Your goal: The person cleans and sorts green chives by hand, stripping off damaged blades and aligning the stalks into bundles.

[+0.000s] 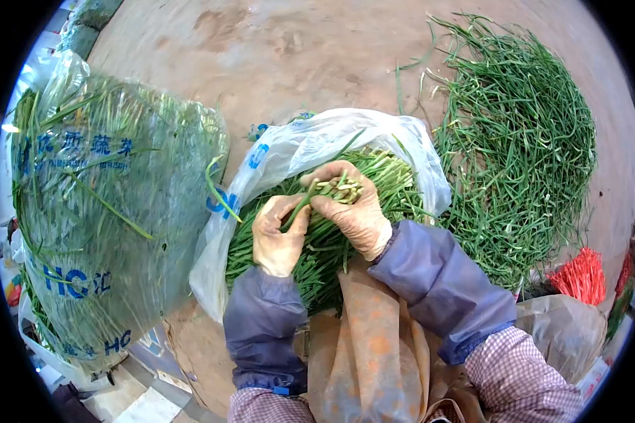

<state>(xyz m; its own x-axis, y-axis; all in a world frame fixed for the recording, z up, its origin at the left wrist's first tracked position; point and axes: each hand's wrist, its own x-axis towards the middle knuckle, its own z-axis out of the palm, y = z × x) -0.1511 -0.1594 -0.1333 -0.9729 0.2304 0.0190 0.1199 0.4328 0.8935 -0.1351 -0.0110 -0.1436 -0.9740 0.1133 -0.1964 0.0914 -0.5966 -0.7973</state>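
Note:
My right hand (353, 208) is wrapped round a small bunch of long green stalks (342, 189) that look like garlic scapes, their pale cut ends showing. Beside it on the left, my left hand (279, 236) pinches a single green stalk (298, 213) between thumb and fingers, close to the bunch. Both hands are above an opened white plastic bag (219, 233) with blue print. More of the same stalks (395, 173) fill the bag, pale ends toward the far right. My forearms hide part of them.
To the right lies a large loose heap of green stalks (518, 148) on the brown floor (282, 63). A full clear bag of greens (120, 211) stands at left. Red plastic strings (578, 276) lie at lower right. A brownish apron (367, 352) covers my lap.

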